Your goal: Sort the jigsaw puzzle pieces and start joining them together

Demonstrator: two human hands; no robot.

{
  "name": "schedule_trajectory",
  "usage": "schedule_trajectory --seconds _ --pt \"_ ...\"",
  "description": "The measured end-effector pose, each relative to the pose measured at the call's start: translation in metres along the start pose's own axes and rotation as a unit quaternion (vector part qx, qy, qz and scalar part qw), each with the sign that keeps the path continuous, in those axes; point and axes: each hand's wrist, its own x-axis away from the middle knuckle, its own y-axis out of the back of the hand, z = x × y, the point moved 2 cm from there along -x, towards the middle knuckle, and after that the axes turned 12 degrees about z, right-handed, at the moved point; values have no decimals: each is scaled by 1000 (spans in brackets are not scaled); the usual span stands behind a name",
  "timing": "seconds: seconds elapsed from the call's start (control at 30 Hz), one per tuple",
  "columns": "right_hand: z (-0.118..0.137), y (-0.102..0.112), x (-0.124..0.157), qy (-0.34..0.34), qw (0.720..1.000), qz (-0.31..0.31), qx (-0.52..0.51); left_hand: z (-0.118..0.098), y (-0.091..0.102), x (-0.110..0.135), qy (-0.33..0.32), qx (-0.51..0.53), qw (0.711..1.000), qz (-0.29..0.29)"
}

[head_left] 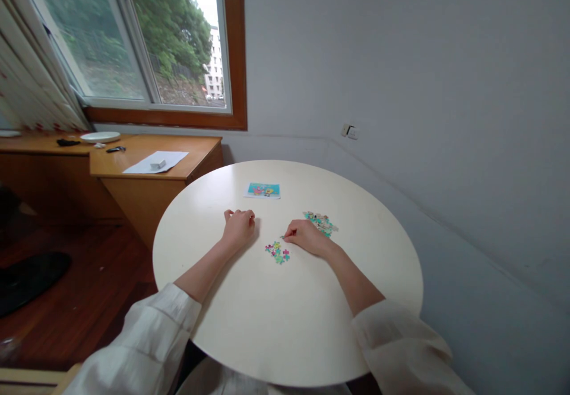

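The right hand, in the middle of the frame, pinches a small puzzle piece in its fingertips. Just below lie some bright loose pieces. A bigger pile sits behind that hand, to the right. The left hand, left of the middle, has bent fingers; I can't tell if they hold anything. A picture card lies higher up on the round white table.

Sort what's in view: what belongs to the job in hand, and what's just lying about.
In the job:
- small cluster of puzzle pieces
- larger pile of puzzle pieces beyond the right hand
- picture card, probably the reference

Lying about, on the desk:
- white plate
- white sheet
- small pale object on it
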Motion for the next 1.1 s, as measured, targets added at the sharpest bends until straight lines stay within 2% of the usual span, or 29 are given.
schedule_trajectory --seconds 0.1,0.27,0.47,0.57,0.73,0.87,1.1 --pt "2 3 2 1 1000 11 29 1 -2 -1 -3 4 1000 -5" --pt "-7 15 5 -14 997 -41 70 0 -5 -1 -43 45 998 5" --pt "-20 22 4 -65 988 -68 123 -19 -5 11 -219 82 969 74" --pt "-23 27 5 -94 978 -98 156 -30 -4 19 -272 59 955 103" --pt "-30 31 7 -146 966 -97 190 -37 -5 24 -277 23 952 130" --pt "-33 28 7 -145 968 -77 188 -39 -3 25 -289 36 947 134" --pt "-29 24 4 -157 970 -56 176 -36 -2 22 -291 75 948 102"
